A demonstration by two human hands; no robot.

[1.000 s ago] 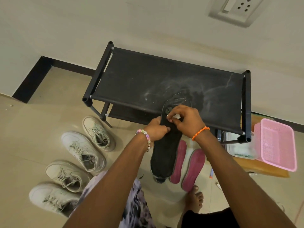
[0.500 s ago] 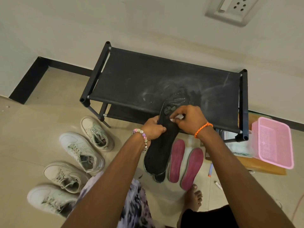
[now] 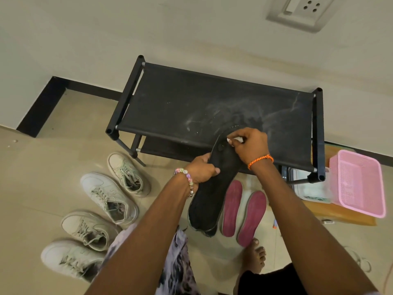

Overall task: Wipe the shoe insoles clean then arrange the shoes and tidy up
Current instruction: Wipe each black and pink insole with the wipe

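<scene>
Black insole (image 3: pixel 214 188), held in the air before the shoe rack (image 3: pixel 212 107): light, thin, flexible; left hand (image 3: pixel 202 169) grips its mid edge, right hand (image 3: pixel 251 147) pinches what seems a white wipe (image 3: pixel 235 139) at the toe.

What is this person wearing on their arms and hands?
Both forearms are bare, no sleeves or gloves. The left hand has a bracelet of pastel beads at its wrist. The right hand has a thin braided orange band at its wrist.

Four white sneakers (image 3: pixel 110 195); two pink insoles (image 3: pixel 231 207); one black insole (image 3: pixel 212 196)
</scene>
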